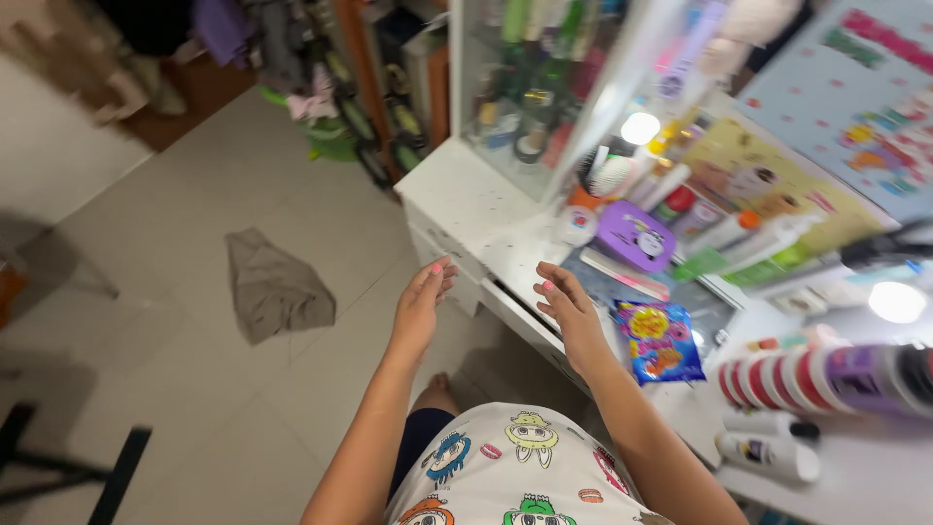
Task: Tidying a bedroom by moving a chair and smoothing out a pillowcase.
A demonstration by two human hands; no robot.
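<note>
Neither hand grips anything: seen from the head camera, the left hand (422, 303) is raised with fingers straight and close together, palm turned inward, and the right hand (567, 311) mirrors it with fingers loosely spread, so both are released and empty, held out in the air in front of the body. The right hand hovers just over the near edge of the white speckled dressing table (466, 199), the nearest thing to it, while the left hangs over the pale tiled floor (175, 243), apart from the furniture. Just right of the right hand lies a flat blue glossy snack packet with bright candy pictures (661, 340), resting on the table top within easy reach but not touched. Farther back sits a rounded purple plastic case (634, 236), and behind it an orange cup holding brushes and combs (598, 180), pushed toward the mirror, probably to keep the front edge free. At the near right, a white plastic bottle lying on its side (770, 455) rests beside a long red-and-white striped tube with a purple end (821, 377). On the floor to the left, well apart from both hands, lies a crumpled grey-brown cloth (275, 287), looking dropped rather than laid out. A white shirt printed with cartoon figures (525, 472) fills the near edge.
</note>
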